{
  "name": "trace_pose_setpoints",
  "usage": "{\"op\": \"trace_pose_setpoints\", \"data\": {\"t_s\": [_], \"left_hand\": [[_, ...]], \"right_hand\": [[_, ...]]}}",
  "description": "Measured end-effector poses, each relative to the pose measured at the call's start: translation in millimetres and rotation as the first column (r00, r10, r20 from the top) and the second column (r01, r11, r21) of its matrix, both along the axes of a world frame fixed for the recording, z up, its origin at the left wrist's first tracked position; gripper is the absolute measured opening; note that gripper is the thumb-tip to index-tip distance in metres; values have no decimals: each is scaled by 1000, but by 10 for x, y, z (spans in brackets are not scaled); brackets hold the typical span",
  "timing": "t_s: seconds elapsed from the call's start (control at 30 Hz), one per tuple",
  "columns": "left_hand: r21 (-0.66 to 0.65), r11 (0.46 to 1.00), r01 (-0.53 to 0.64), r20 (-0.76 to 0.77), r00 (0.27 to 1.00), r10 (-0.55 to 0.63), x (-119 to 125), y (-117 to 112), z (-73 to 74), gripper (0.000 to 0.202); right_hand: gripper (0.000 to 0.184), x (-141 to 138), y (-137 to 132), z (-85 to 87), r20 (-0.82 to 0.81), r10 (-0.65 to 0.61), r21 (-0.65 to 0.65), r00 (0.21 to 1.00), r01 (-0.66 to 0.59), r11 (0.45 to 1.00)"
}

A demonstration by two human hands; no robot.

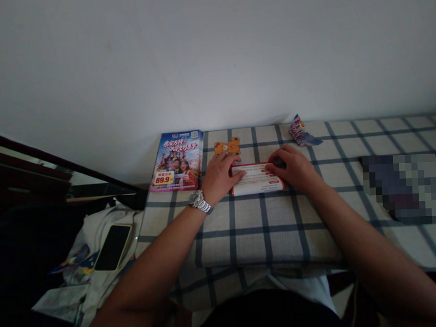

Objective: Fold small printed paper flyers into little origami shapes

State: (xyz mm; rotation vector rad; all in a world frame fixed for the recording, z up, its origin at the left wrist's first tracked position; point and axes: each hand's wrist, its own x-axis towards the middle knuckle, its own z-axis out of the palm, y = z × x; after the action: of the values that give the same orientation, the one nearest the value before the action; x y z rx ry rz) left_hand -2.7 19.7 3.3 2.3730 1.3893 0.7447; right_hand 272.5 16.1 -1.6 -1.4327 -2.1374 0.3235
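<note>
A folded leaflet [257,180], white with red edging and printed text, lies on the checked tablecloth in front of me. My left hand [223,177], with a metal watch [200,202] on its wrist, holds the leaflet's left end, thumb on top and fingers bent around the far corner. At the top right corner, my right hand [289,167] pinches the leaflet between thumb and curled fingers. Just beyond my left hand is a cartoon bear figure [226,146] on the cloth. A stack of colourful flyers [177,160] sits to the left of that hand.
Near the wall [235,61] stands a crumpled piece of printed paper [303,132]. A dark, pixelated object [396,189] rests on the tablecloth [230,228] at right. Left of the table edge, a phone [113,247] lies on white bags and papers [60,304].
</note>
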Motion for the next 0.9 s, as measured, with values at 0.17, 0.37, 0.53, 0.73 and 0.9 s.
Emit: {"op": "trace_pose_setpoints", "data": {"t_s": [0.17, 0.37, 0.53, 0.73, 0.9], "left_hand": [[-1, 1000, 2, -1, 1000, -2, -7, 9, -25, 31], [-8, 1000, -6, 5, 1000, 6, 4, 4, -8, 29], [1, 1000, -1, 9, 1000, 1, 2, -1, -4, 30], [2, 1000, -2, 5, 1000, 2, -1, 6, -13, 29], [7, 1000, 3, -11, 1000, -3, 4, 11, -12, 27]], "right_hand": [[11, 2, 8, -18, -2, -3, 0, 1000, 3, 1000], [11, -1, 23, -22, -8, -7, -3, 1000, 7, 1000], [12, -10, 11, -9, -9, -11, -13, 1000, 11, 1000], [11, -10, -2, 10, -22, -12, -15, 1000, 12, 1000], [11, 3, 15, -7, -10, 13, -15, 1000, -13, 1000]]}}
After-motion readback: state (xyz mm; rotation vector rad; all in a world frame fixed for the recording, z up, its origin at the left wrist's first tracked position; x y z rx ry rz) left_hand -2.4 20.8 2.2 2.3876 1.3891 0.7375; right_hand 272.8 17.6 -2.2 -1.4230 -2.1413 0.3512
